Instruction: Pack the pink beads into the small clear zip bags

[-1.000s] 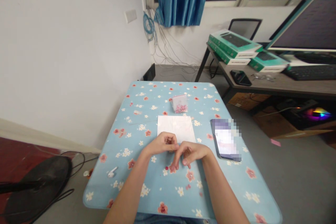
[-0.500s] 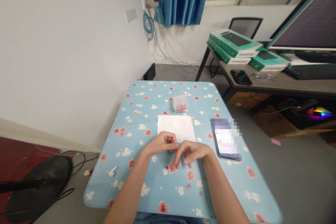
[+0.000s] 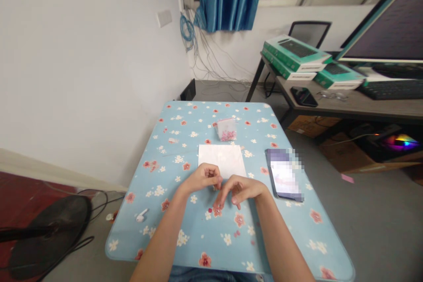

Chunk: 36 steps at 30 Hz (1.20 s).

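My left hand is curled with thumb and forefinger pinched together over the front edge of a white sheet of paper; whatever it may hold is too small to see. My right hand is just right of it, palm down, fingers bent toward the table and apart, with nothing visible in them. Close to its fingertips lies a small red bead-like piece on the flowered tablecloth. A clear zip bag with small pink pieces in it lies beyond the paper.
A phone with a lit screen lies on the right of the table, a white earbud on the left. Green keyboard boxes and a monitor stand on the desk at right. A black round base is on the floor.
My left hand has risen slightly, and a small gap has opened between it and my right hand. The right hand has barely shifted.
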{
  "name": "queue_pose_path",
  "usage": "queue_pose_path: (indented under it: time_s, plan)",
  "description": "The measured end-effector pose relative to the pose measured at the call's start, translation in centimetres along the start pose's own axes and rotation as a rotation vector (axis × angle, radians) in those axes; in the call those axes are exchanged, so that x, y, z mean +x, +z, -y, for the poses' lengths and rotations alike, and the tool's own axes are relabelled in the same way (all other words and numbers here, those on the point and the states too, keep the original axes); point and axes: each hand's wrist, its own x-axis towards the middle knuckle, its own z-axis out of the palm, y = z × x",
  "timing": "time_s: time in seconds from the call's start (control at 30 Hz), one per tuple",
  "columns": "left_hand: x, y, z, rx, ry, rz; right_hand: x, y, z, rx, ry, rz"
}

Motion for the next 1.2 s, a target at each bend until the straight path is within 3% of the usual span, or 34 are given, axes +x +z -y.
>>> queue_pose_path:
  time_s: [0.33, 0.97, 1.2]
  plan:
    - [0.0, 0.1, 0.0, 0.013, 0.058, -0.023, -0.3, 0.0, 0.2, 0.085, -0.111, -0.042]
    - [-0.1, 0.0, -0.1, -0.035, 0.05, 0.032, -0.5, 0.1, 0.4, 0.058, -0.061, -0.07]
    - [-0.2, -0.1, -0.3, -0.038, 0.068, 0.064, -1.3, -0.5, -0.2, 0.067, -0.13, -0.183]
